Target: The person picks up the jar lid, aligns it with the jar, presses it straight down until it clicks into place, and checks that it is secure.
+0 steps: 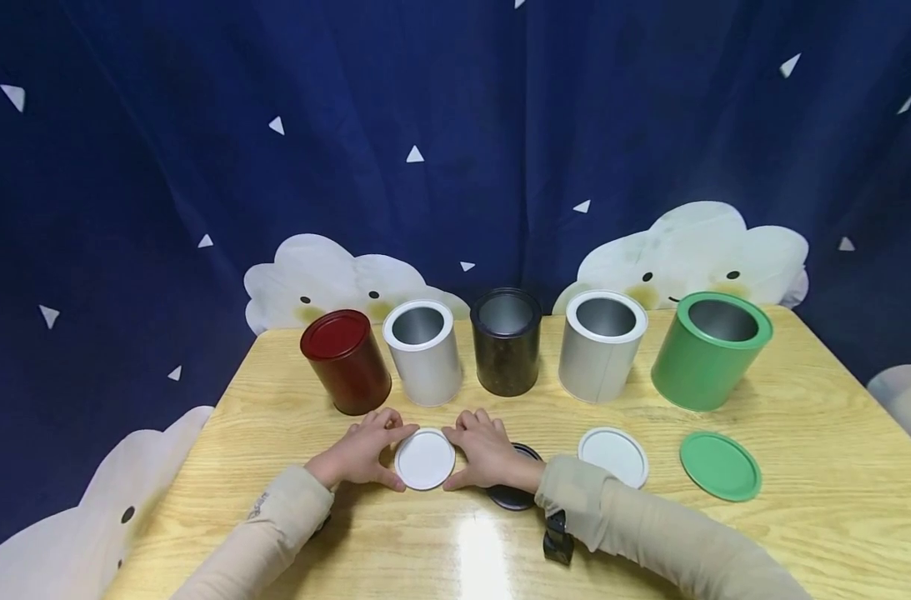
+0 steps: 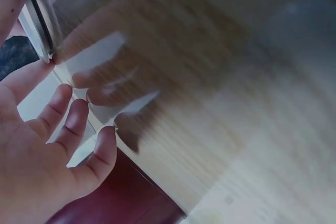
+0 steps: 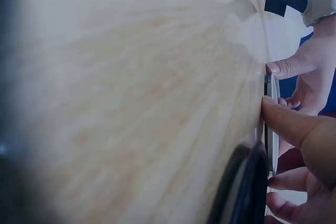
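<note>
Two beige sleeves reach in from the near edge of a wooden table (image 1: 800, 467). The left hand (image 1: 357, 454) and right hand (image 1: 488, 454) pinch a white round lid (image 1: 424, 459) between them, fingertips curled on its rim, at the table's front centre. A black lid (image 1: 512, 496) lies under the right wrist. Behind stand a closed dark red tin (image 1: 346, 362) and an open white tin (image 1: 423, 352).
</note>
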Demonstrator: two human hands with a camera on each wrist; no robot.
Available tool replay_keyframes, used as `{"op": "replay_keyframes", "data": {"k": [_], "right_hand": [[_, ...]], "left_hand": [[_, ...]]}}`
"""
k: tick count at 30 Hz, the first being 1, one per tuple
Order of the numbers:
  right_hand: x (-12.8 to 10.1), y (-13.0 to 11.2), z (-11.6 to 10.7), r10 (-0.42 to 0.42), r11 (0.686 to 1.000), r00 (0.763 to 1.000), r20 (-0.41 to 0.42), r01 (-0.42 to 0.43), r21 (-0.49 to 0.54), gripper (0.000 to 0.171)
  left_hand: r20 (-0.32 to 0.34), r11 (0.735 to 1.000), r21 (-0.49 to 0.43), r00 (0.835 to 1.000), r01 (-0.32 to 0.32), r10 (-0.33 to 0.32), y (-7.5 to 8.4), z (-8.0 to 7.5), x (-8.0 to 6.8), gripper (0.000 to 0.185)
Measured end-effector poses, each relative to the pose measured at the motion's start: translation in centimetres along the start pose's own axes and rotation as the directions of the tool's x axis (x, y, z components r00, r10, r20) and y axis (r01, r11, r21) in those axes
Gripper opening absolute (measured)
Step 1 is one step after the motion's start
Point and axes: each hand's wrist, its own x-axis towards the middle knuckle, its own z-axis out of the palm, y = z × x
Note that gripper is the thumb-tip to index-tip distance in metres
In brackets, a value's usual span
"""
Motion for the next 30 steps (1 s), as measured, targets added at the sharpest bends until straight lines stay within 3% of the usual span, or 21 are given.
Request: {"op": "replay_keyframes", "data": {"k": [8,17,24,30], "right_hand": [[0.0,-0.2,0.1,0.004,1.000,1.000,-0.002,-0.004,0.028,0.072],[0.1,0.1,-0.3,-0.012,0.995,1.000,-0.012,0.013,0.099,0.078],[-0.2,-0.1,-1.2,-0.028,0.991,0.999,-0.027,0.031,0.127,0.076],[-0.3,-0.1,-2.0,-0.064,0.985,0.994,-0.087,0.077,0.156,0.076]], "left_hand": [[-0.012,1.000,0.009,1.000,-0.012,0.012,0.1,0.0,-0.2,0.078],[-0.025,0.997,-0.069,0.999,-0.046,0.045,-0.3,-0.2,-0.3,0.079],[-0.081,0.990,-0.076,0.991,-0.117,0.111,-0.4,-0.7,-0.5,0.079],[-0.114,0.984,-0.126,0.987,-0.128,0.114,-0.3,-1.5,-0.6,0.077]]}}
